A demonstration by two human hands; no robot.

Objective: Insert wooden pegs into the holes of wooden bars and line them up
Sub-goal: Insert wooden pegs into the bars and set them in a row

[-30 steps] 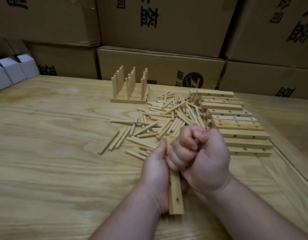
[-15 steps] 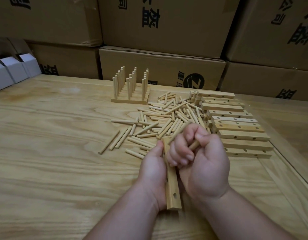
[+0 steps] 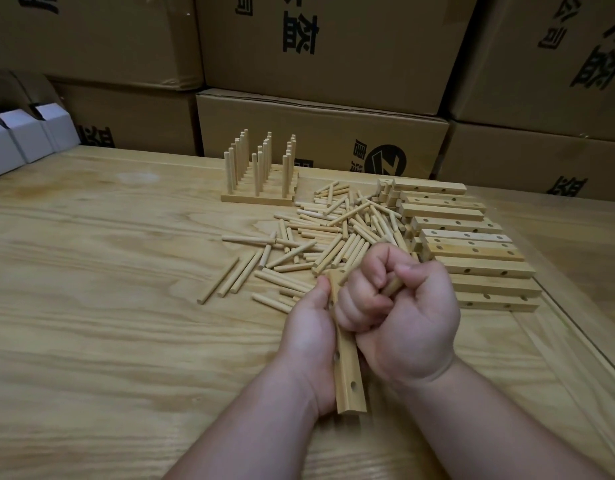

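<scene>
**Peg Insertion Under Way: Bar Held Over Table**

While the head view looks down on the pale wooden table (image 3: 91, 306), the left hand (image 3: 308, 336) grips a light rectangular wooden bar with drilled holes (image 3: 347, 372), its long axis pointing away from the person. The right hand (image 3: 403, 317) is curled in a fist around a short round wooden peg (image 3: 392, 288), just beside the bar's upper part. Beyond the hands lies a loose heap of round wooden pegs (image 3: 333, 233). To its right, a row of drilled wooden bars (image 3: 472, 251) lies side by side. Behind the heap stand finished bars with upright pegs (image 3: 261, 171). Brown cardboard boxes (image 3: 320, 129) are stacked behind the table.
</scene>
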